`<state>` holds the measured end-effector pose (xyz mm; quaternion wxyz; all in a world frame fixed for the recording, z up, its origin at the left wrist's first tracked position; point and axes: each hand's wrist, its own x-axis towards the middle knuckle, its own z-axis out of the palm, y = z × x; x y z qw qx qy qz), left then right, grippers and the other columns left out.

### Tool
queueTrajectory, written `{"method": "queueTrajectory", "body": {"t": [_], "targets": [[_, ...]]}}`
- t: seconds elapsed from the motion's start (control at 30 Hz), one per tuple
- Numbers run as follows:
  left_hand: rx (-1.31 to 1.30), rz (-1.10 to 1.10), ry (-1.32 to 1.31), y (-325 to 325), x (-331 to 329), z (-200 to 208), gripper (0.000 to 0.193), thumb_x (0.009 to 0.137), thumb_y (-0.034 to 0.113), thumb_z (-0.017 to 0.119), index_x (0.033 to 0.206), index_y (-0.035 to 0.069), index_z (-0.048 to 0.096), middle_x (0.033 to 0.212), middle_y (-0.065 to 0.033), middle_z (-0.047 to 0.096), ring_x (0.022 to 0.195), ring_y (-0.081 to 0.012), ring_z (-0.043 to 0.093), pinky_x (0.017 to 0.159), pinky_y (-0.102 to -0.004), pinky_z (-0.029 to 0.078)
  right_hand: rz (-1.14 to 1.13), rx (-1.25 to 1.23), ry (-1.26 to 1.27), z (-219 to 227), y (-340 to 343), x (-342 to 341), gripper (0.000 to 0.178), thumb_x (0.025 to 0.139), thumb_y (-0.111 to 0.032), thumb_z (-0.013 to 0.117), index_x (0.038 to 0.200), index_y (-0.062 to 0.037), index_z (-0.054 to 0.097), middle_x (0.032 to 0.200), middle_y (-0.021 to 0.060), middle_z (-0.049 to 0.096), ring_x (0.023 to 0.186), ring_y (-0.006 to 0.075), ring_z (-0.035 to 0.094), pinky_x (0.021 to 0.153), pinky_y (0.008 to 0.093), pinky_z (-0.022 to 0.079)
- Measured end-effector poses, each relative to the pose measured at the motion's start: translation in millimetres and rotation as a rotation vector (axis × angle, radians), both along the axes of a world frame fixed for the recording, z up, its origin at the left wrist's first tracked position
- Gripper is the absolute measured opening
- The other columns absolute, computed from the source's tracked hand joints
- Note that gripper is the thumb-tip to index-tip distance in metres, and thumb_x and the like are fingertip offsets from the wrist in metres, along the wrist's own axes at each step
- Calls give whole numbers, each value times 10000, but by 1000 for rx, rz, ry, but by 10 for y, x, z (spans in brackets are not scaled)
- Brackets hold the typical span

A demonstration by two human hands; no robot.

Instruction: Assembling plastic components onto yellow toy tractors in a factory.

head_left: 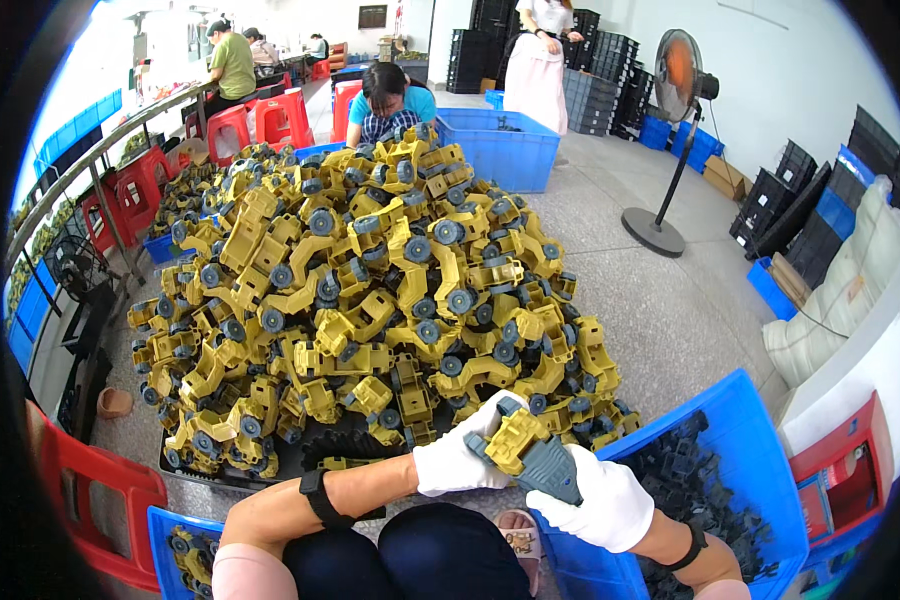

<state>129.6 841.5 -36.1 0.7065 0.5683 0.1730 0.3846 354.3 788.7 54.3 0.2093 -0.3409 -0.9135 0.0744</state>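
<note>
My left hand (458, 458), in a white glove, is closed round a yellow toy truck (519, 437) with grey wheels. A dark grey plastic part (552, 468), ridged and tapering, is pinched by my gloved right hand (610, 502) and meets the truck's near end; I cannot tell whether the two are joined. Just beyond my hands rises a large heap of similar yellow toy trucks (370, 300). To my right, below the right hand, a blue bin (760, 430) contains many loose dark grey parts (695, 490).
A small blue bin (160, 540) with more trucks stands at my left, near a red stool (100, 490). Across the heap sits a person in blue (420, 103) beside a blue tub (500, 150). A standing fan (675, 75) and stacked black crates (600, 85) are farther right.
</note>
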Motion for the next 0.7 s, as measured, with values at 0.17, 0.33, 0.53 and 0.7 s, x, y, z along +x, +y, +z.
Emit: {"method": "queueTrajectory", "body": {"t": [0.17, 0.33, 0.53, 0.7], "targets": [[38, -5, 114, -62, -42, 19, 712, 780, -49, 737, 1354, 186, 386, 1308, 3, 499, 1229, -156, 477, 1050, -357, 412, 110, 86, -237, -52, 2, 24, 594, 873, -387, 678, 1160, 108, 518, 714, 147, 595, 544, 293, 651, 440, 361, 533], [97, 32, 142, -26, -44, -62, 707, 792, -42, 726, 1368, 164, 371, 1302, -11, 498, 1207, -143, 482, 1048, -315, 406, -99, -250, -21, -72, -17, -48, 680, 877, -433, 661, 1198, 128, 452, 669, 193, 606, 577, 346, 665, 468, 391, 538], [291, 71, 274, -58, -10, 67, 722, 796, 2, 735, 1383, 152, 344, 1289, -11, 483, 1197, -143, 463, 1050, -311, 401, -176, -388, -3, -78, -32, -17, 736, 863, -472, 667, 1198, 138, 427, 720, 247, 642, 636, 394, 672, 562, 413, 558], [167, 95, 147, -44, 1, -115, 876, 751, 48, 743, 1457, 118, 229, 1318, -53, 467, 1221, -182, 449, 1075, -313, 350, -219, -484, -27, 12, 71, -102, 768, 856, -491, 671, 1230, 132, 424, 842, 272, 660, 790, 396, 689, 673, 426, 566]]}}
